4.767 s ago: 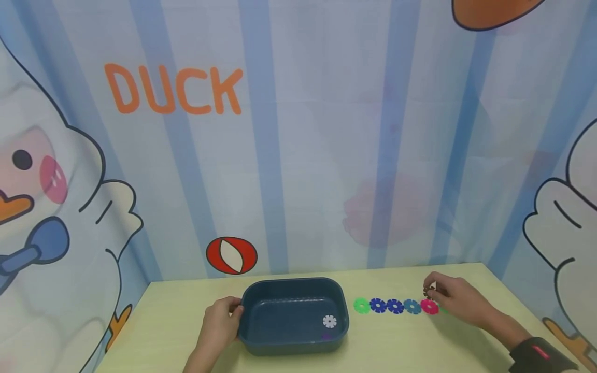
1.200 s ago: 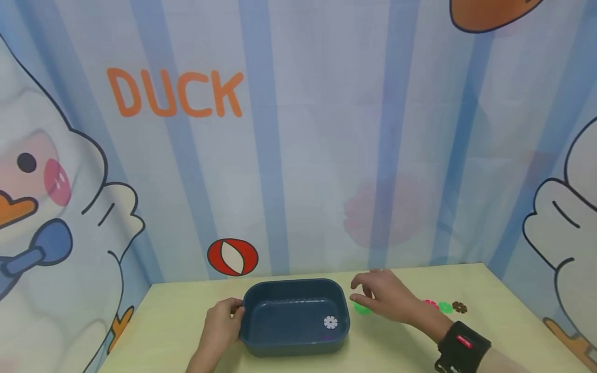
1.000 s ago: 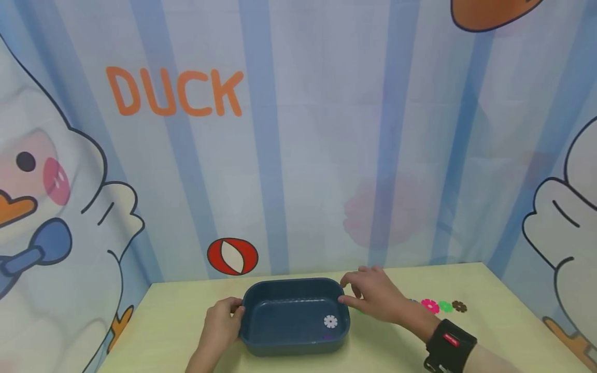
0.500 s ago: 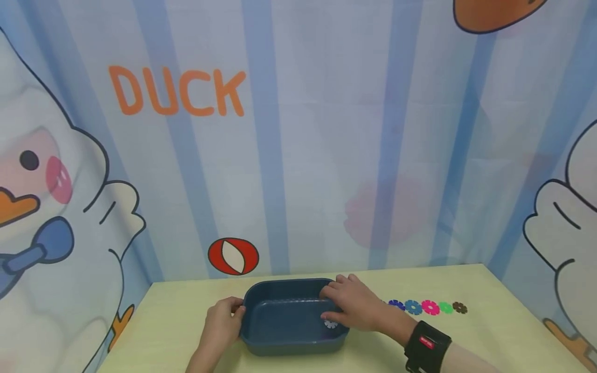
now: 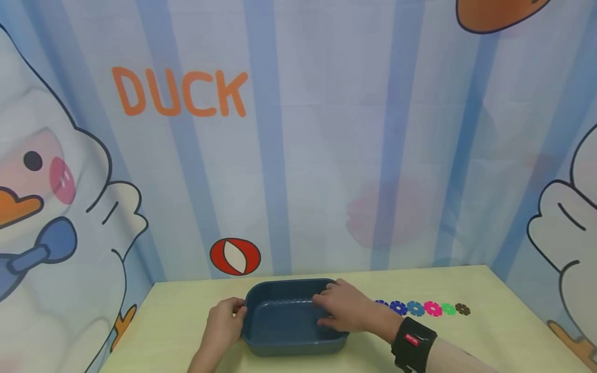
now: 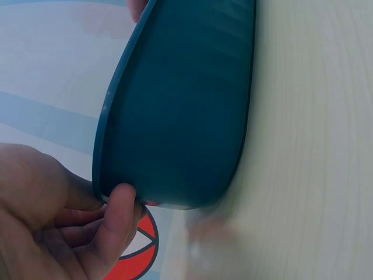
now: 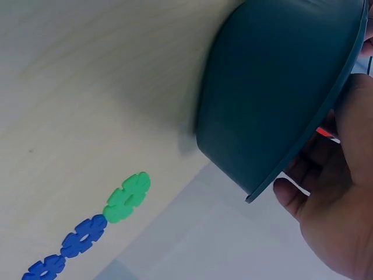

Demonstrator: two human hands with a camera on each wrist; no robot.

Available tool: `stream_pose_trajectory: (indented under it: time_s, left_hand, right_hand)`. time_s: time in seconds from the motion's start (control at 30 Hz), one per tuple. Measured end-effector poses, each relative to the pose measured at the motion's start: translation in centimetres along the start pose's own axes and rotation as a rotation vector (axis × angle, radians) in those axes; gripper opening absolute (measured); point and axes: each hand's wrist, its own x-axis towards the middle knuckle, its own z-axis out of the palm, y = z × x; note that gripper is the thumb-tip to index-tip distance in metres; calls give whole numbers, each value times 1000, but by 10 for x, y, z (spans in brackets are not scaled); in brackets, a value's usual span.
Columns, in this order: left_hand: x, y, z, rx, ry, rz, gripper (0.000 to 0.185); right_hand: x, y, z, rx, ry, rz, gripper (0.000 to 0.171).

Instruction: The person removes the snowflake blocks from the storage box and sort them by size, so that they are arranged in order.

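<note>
A dark blue-green plastic tub [image 5: 294, 350] stands on the table. My left hand [image 5: 221, 322] grips its left rim between thumb and fingers, which the left wrist view shows close up. Over the right end of the tub, my right hand [image 5: 349, 309] reaches down inside, thumb and forefinger apart. The right wrist view shows its fingers passing behind the tub wall [image 7: 262, 105]. The white notched disc inside is hidden by this hand. Right of the tub lies a row of flower-shaped plastic discs, with blue [image 5: 398, 308], teal [image 5: 415, 309] and pink [image 5: 432, 309] ones among them.
The row ends with a small green disc [image 5: 449, 309] and a brown disc [image 5: 463, 309]. Another green disc [image 7: 127, 198], nearest the tub, shows in the right wrist view. A striped curtain [image 5: 317, 155] with duck prints hangs behind the pale table [image 5: 186, 295].
The brown disc, earlier in my right hand, now lies at the row's right end. My right hand has moved left into the tub, covering the white disc. My left hand stays on the rim.
</note>
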Motion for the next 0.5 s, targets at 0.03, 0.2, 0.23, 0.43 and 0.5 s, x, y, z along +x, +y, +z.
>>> stream_pose_trajectory:
  time_s: [0.03,0.2,0.23,0.43,0.5]
  left_hand:
    - [0,0,0,1,-1,0,19]
    - [0,0,0,6,6,17,19]
    - [0,0,-1,9,10,22,19]
    - [-1,-1,0,8,14,28,19]
    - [0,-2,1,9,9,25,19]
  right_hand:
    - [1,0,0,-15,-9,-4,32]
    - [3,-2,1,-82,-64,-2,29]
    - [4,-2,2,-89,-77,0,27]
    - [9,-4,4,-110,-145,41,12]
    - [10,-6,4,-103,-173,71,8]
